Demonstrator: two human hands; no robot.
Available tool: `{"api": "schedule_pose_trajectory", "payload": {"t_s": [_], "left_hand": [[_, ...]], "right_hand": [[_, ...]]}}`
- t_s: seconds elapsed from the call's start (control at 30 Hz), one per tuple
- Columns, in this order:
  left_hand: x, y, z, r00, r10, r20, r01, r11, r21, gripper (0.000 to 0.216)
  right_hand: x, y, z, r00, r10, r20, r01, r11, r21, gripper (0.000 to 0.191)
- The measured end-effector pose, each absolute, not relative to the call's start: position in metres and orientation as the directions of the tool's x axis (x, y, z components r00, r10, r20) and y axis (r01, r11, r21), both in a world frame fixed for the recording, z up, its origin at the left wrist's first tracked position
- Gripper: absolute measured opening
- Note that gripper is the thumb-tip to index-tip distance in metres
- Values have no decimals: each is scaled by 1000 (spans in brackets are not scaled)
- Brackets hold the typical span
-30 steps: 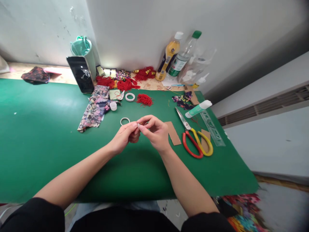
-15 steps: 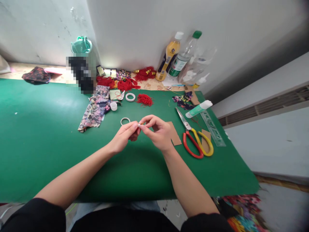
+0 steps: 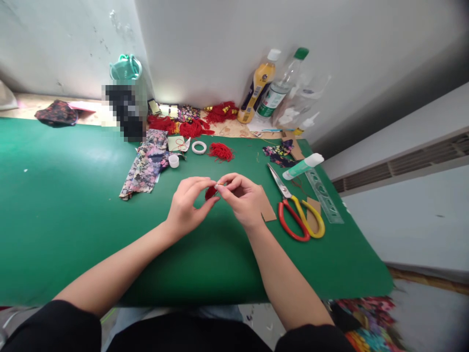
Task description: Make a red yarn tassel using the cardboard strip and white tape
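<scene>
Over the green table top [image 3: 146, 259], my right hand [image 3: 244, 200] pinches a small red tassel [image 3: 210, 192] by its upper end between thumb and fingers. My left hand [image 3: 188, 205] curves around the tassel's other side. A gap shows between its thumb and fingertips, with the red threads seen inside it. Whether those fingertips touch the tassel is hard to make out. Beside my right hand lies a piece of brown cardboard [image 3: 268, 208], partly covered by the hand.
To the right lie large scissors [image 3: 286, 193] with red and yellow handles, a glue stick [image 3: 303, 166] and a clear ruler [image 3: 326, 198]. Behind are a roll of white tape [image 3: 199, 147], red threads [image 3: 221, 152], floral cloth [image 3: 146, 164] and two bottles [image 3: 258, 88].
My left hand has loosened its pinch, and its thumb and fingers have spread apart, so the red tassel now shows. The white ring on the table is no longer visible. My right hand keeps pinching.
</scene>
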State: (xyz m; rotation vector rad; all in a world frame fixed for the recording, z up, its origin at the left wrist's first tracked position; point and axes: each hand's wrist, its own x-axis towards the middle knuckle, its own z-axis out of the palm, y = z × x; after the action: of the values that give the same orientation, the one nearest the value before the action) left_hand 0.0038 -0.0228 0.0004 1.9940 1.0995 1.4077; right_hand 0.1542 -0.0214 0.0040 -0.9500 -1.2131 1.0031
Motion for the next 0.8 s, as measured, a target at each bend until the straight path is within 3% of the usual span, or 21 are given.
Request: {"api": "schedule_pose_trajectory", "payload": {"t_s": [0.33, 0.6, 0.8], "left_hand": [[6, -21, 1, 65, 822, 565, 296, -557, 776, 5], [6, -19, 0, -25, 975, 221, 38, -220, 975, 10], [6, -15, -3, 11, 985, 175, -108, -172, 979, 10]], "right_hand": [[152, -23, 6, 12, 967, 255, -106, 255, -961, 20], [154, -22, 6, -41, 963, 266, -103, 261, -960, 11], [150, -21, 4, 6, 966, 259, -83, 258, -962, 13]]}}
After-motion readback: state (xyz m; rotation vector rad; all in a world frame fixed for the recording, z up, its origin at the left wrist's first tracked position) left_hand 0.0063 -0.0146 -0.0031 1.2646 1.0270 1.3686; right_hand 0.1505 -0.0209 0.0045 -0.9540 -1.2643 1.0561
